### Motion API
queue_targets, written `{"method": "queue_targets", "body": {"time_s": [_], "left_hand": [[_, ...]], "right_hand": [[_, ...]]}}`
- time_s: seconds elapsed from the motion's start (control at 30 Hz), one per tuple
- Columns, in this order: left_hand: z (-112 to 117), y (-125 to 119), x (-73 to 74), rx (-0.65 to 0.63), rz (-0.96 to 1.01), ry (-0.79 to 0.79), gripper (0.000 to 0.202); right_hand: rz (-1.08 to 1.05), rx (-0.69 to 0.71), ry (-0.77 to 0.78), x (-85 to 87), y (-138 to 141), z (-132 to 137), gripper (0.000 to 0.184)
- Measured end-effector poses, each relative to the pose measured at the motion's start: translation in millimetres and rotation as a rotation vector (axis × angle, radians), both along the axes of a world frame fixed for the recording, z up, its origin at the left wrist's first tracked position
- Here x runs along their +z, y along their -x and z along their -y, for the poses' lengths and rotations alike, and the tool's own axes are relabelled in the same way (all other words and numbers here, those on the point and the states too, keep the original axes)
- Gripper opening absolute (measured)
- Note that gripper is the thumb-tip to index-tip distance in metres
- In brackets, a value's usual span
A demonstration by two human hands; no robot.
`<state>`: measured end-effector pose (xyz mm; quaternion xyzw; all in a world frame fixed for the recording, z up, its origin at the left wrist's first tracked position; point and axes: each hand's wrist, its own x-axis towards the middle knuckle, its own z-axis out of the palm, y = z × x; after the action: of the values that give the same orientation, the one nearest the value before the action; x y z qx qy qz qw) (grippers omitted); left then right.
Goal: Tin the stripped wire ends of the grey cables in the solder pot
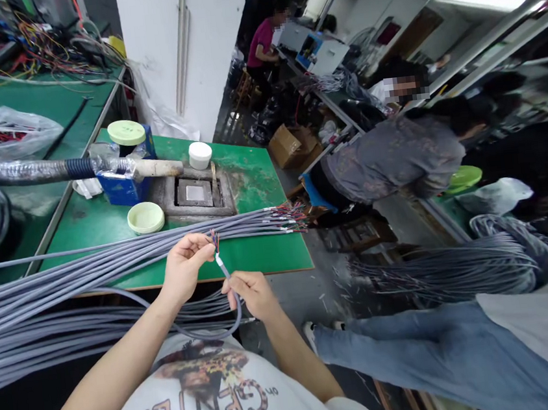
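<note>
Between my two hands is the end of a grey cable, its tip pointing away from me. My left hand pinches the thin coloured wires that fan out of the tip. Lower down, my right hand grips the grey jacket, just below a white band. From there the cable loops down and back to the left in front of my shirt. Just beyond my hands, a bundle of similar grey cables lies across the green table, with stripped wire ends at its right.
Behind the bundle is a small square metal pot set in a grimy frame. Near it are a white jar, an open pale-green tub and a hose nozzle over a blue box. At right, a person in jeans stands close.
</note>
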<state>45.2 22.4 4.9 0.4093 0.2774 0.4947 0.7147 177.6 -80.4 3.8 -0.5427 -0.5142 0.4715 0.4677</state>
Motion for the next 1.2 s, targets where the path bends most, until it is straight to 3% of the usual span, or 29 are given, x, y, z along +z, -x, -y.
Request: {"method": "queue_targets", "body": {"time_s": [0.33, 0.77, 1.0, 1.2], "left_hand": [[3.8, 3.5, 3.4, 0.169, -0.234, -0.401, 0.006], [-4.6, 6.4, 10.7, 0.047, -0.222, -0.118, 0.018], [-15.5, 10.0, 3.6, -0.101, -0.187, -0.045, 0.017], [-25.9, 13.0, 14.0, -0.216, -0.283, -0.031, 0.021]], "right_hand": [[0.052, 0.004, 0.018, -2.0, -0.6, 0.1, 0.044], [0.162, 0.014, -0.010, 3.1, 0.0, -1.3, 0.044], [0.230, 0.033, -0.027, 5.1, -3.2, -1.9, 0.041], [0.300, 0.052, -0.003, 10.2, -5.6, -1.6, 0.042]]}}
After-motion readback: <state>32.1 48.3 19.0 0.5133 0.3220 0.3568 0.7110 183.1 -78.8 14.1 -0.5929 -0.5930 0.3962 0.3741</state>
